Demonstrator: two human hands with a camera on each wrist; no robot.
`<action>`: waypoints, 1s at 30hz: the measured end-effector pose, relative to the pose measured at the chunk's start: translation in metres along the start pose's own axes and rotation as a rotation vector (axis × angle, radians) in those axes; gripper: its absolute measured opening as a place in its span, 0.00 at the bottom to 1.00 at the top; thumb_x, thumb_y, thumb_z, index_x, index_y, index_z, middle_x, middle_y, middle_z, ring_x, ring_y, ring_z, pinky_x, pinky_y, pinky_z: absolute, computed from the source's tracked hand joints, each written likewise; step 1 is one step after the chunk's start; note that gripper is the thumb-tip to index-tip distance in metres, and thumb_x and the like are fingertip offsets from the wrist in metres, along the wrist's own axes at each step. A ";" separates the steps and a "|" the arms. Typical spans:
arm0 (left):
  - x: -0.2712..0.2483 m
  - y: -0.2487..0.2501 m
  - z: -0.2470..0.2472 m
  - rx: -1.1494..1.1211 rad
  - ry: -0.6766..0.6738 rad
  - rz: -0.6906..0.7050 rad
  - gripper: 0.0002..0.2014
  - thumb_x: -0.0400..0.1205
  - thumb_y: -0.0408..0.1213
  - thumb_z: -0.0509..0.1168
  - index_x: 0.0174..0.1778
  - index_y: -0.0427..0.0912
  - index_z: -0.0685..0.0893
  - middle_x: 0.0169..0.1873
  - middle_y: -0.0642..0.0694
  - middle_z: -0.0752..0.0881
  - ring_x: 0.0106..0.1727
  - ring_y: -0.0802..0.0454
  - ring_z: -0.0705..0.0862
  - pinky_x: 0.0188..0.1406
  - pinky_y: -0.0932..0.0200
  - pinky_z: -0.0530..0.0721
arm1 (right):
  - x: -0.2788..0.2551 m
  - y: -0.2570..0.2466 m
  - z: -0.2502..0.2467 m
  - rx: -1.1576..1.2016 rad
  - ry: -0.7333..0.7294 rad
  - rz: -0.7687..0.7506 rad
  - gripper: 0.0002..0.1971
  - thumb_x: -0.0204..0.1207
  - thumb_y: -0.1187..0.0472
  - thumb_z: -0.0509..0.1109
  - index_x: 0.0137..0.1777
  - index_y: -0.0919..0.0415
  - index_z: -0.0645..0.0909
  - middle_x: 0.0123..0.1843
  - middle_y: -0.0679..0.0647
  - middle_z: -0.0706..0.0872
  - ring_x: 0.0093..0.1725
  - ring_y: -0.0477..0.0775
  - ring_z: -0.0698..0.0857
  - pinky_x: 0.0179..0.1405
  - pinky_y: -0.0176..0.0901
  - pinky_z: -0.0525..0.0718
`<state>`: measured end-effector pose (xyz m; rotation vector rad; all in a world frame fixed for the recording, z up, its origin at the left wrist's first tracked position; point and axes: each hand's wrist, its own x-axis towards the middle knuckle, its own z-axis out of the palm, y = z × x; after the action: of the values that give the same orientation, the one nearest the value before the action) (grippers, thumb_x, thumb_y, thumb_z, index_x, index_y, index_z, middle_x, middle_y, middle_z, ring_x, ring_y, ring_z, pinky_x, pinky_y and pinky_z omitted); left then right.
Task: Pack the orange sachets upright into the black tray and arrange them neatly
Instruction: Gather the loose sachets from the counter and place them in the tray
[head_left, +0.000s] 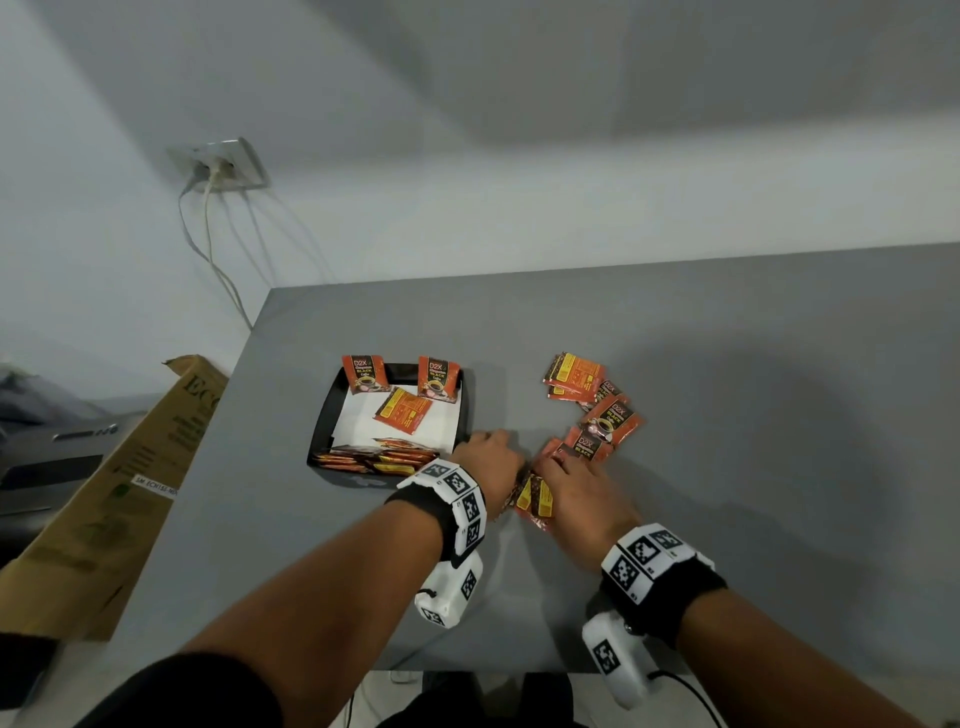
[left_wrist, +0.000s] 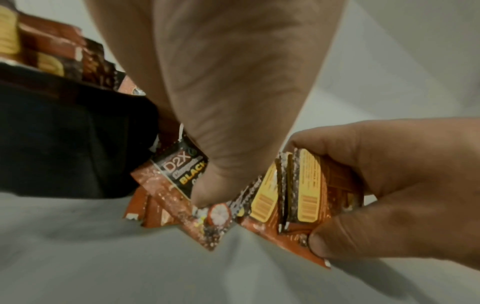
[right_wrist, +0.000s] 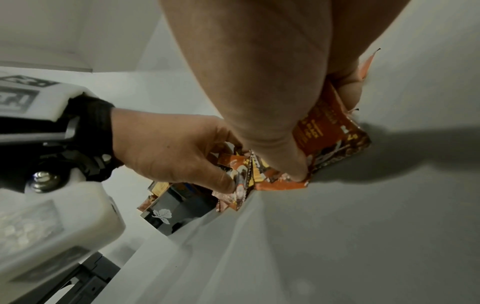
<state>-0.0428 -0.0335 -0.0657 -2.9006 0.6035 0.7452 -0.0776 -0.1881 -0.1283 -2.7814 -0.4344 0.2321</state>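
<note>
Your left hand (head_left: 491, 462) and right hand (head_left: 582, 499) meet just right of the black tray (head_left: 332, 410), both with fingers curled round one bunch of orange sachets (left_wrist: 293, 197) standing on edge on the grey table (head_left: 727, 415). Your left thumb presses a front-facing sachet (left_wrist: 179, 181); your right fingers pinch the back-facing ones. Inside the tray, a row of packed sachets (head_left: 379, 457) lines the near wall, two sachets (head_left: 436, 379) lean against the far wall, and one lies flat between. Further right of the tray, loose sachets (head_left: 597, 405) lie scattered. A cardboard box (head_left: 114, 488) leans well left of the tray.
</note>
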 end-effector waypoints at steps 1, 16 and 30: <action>-0.001 -0.001 0.000 0.007 0.008 0.006 0.22 0.81 0.38 0.71 0.72 0.45 0.80 0.69 0.38 0.75 0.73 0.36 0.73 0.70 0.42 0.79 | -0.001 0.000 -0.001 0.020 0.003 0.000 0.27 0.76 0.50 0.76 0.73 0.49 0.71 0.67 0.51 0.80 0.64 0.56 0.79 0.65 0.51 0.81; -0.007 -0.001 -0.019 -0.181 0.003 0.025 0.24 0.81 0.33 0.70 0.71 0.39 0.70 0.64 0.39 0.75 0.63 0.39 0.81 0.58 0.50 0.81 | 0.004 0.005 -0.011 0.124 -0.043 0.233 0.38 0.71 0.42 0.76 0.78 0.52 0.66 0.70 0.57 0.76 0.69 0.61 0.77 0.66 0.53 0.79; 0.002 0.009 0.005 -0.065 -0.002 -0.037 0.28 0.79 0.32 0.71 0.76 0.38 0.72 0.70 0.37 0.71 0.75 0.37 0.71 0.77 0.44 0.74 | 0.010 0.031 -0.037 0.307 -0.046 0.132 0.35 0.67 0.49 0.84 0.72 0.50 0.72 0.64 0.50 0.81 0.63 0.53 0.82 0.64 0.50 0.82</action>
<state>-0.0469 -0.0414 -0.0712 -2.9609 0.5333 0.7779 -0.0524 -0.2234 -0.1051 -2.5079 -0.2050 0.3620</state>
